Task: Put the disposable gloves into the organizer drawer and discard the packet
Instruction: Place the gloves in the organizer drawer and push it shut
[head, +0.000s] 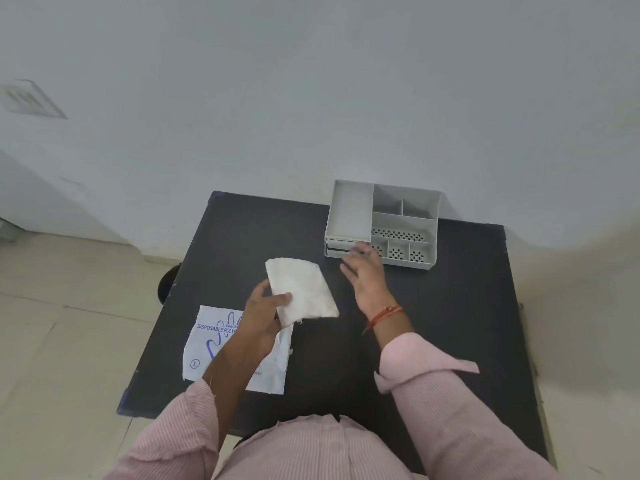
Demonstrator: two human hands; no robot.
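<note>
My left hand [265, 315] holds a folded white stack of disposable gloves [304, 291] above the black table [450, 306]. Under my left forearm lies the flat white packet [204, 344] with blue print and a hand drawing. A grey organizer [382, 223] with several compartments stands at the table's far right. Its small drawer [337, 249] sits low at the front left, and I cannot tell how far out it is. My right hand [365, 277] reaches toward that drawer, fingers spread, fingertips at the drawer front.
A white wall rises right behind the table. Beige tiled floor lies to the left and right. A dark round object [168, 284] shows by the table's left edge. My pink sleeves fill the bottom of the view.
</note>
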